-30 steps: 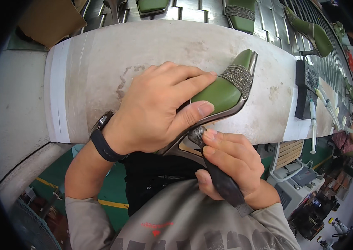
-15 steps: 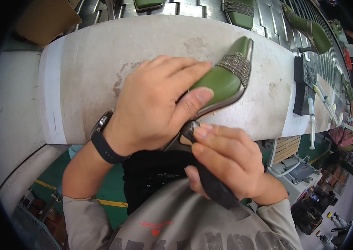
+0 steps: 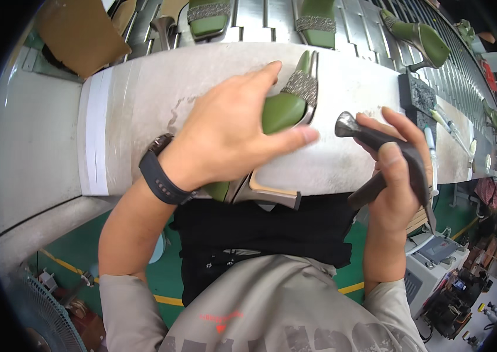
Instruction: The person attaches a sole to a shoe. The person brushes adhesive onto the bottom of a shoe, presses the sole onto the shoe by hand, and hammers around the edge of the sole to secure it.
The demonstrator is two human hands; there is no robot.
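A green high-heeled shoe (image 3: pixel 284 113) with a glittery strap lies on the pale worktop, its toe pointing away from me. Its heel (image 3: pixel 275 193) sticks out at the worktop's near edge. My left hand (image 3: pixel 225 123) is spread over the shoe's middle, thumb and fingers apart, hiding part of it; whether the palm touches it I cannot tell. To the right of the shoe, my right hand (image 3: pixel 398 176) is raised, wrapped round a dark cobbler's hammer (image 3: pixel 372 138) with a flared, rounded metal face. The hammer is apart from the shoe.
Beyond the pale worktop (image 3: pixel 137 100) runs a slatted metal conveyor (image 3: pixel 254 23) carrying several green shoes (image 3: pixel 317 29). A dark block (image 3: pixel 416 94) and syringes (image 3: pixel 430 144) sit at the right. Cardboard (image 3: pixel 81 38) stands far left; a fan (image 3: pixel 46 314) is low at left.
My right hand has moved right and up with the hammer, away from the heel. My left hand's thumb and fingers have spread off the shoe. The shoe has shifted left in view.
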